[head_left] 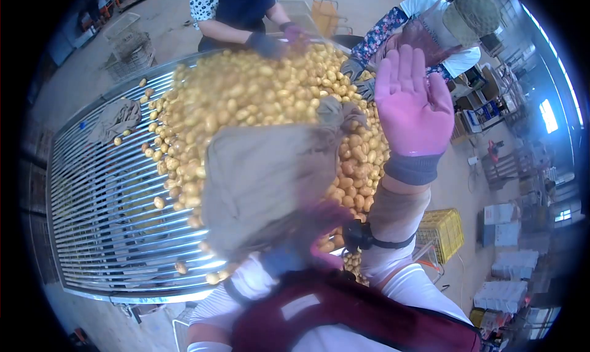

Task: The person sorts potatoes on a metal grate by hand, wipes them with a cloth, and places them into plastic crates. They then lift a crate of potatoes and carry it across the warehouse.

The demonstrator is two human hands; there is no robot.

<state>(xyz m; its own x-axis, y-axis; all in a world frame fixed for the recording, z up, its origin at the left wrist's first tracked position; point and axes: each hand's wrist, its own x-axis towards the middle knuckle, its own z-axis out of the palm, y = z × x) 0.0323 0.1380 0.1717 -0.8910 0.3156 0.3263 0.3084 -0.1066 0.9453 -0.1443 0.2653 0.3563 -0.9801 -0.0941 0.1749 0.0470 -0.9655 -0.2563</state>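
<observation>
My right hand, in a pink glove with a dark cuff, is raised at the right, palm towards me. Its fingers are stretched out and hold nothing. Low in the middle, my left hand, also in a pink glove, is smeared by motion, so its grip cannot be made out. It is nearest to the lower right edge of a grey-brown cloth, which has a bunched end at its upper right. Under and around the cloth lies a large heap of potatoes.
The potatoes lie on a slatted metal table, with a crumpled rag at its left. Two people work opposite, one with gloved hands in the heap, another with a grey glove. A yellow crate stands on the right.
</observation>
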